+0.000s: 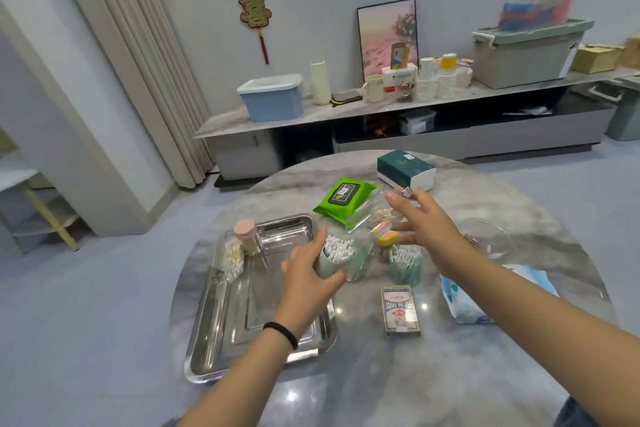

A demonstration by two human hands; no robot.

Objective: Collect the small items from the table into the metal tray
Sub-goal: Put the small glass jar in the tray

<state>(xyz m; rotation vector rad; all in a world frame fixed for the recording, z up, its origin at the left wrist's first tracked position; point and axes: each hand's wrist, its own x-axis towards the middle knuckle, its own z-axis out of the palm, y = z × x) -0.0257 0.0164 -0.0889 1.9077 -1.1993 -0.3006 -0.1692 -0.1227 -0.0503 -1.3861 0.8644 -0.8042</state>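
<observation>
Both hands over the round table, left hand on a swab cup at the tray edge.

We see the left hand [311, 274] wrapped around a pale cup of cotton swabs [334, 256] at the right rim of the metal tray [221, 329]. The right hand [426, 229] is spread open, fingers loose, above a clear plastic bag [370, 215]; we can't tell if it touches it. Already in the tray, far left: a pink-capped bottle [247, 239] and a bag of swabs [231, 258]. Still on the table [519, 204]: a second swab cup [406, 263], card box [400, 309], green wipes pack [344, 199], tissue box [406, 170].
</observation>
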